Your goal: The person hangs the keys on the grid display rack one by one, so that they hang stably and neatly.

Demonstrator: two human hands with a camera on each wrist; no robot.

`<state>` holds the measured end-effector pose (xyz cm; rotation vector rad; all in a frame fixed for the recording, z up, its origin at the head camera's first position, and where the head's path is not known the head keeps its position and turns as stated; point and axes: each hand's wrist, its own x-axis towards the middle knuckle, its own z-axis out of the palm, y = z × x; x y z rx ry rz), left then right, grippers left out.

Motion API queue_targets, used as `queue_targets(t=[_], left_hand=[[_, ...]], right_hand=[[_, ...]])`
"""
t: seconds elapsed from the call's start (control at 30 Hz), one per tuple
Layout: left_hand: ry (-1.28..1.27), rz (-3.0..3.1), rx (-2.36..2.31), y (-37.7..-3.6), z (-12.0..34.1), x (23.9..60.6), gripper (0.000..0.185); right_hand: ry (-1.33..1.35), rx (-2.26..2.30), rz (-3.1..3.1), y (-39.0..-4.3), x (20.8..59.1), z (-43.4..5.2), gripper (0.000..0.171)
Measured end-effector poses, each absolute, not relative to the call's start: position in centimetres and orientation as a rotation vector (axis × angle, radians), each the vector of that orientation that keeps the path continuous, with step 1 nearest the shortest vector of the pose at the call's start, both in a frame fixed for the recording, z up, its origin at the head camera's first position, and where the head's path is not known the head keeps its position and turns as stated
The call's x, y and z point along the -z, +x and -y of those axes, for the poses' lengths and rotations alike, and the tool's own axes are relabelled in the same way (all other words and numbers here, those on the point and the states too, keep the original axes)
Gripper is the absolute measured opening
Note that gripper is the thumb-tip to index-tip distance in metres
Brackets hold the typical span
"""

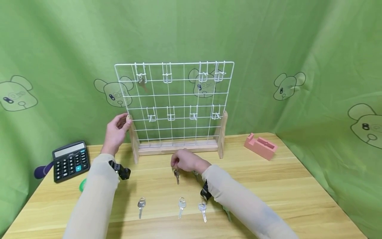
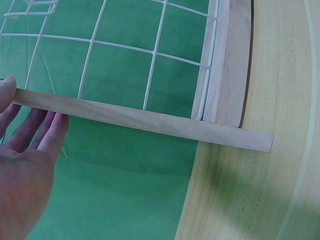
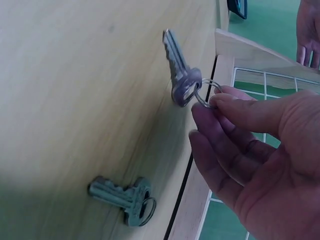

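Pinching a key (image 1: 177, 175) by its ring, the right hand (image 1: 184, 161) lifts it just above the tabletop (image 1: 268, 186), near the rack (image 1: 174, 106). The left hand (image 1: 115, 132) steadies the rack's left post, fingers straight against it (thumb in front). Keeping that brace firm and the ring open toward a hook (image 1: 170, 114) should help. Three keys (image 1: 180, 205) lie nearer.
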<state>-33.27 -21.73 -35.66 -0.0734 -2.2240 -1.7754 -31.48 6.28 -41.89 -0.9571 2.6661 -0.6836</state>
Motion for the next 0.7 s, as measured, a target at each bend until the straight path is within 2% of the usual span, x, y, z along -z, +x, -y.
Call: queue_targets(t=[0.27,0.7], left_hand=[[-0.069,2.227,1.779,-33.2,21.7,35.8,0.048],[-0.085,2.222,1.810,-33.1,21.7,35.7,0.049]], right_hand=[[-0.962,0.735,-2.687,-30.9,41.2,-6.6,0.019],[-1.008,0.892,-2.651,-30.7,39.5,-7.3,0.013]])
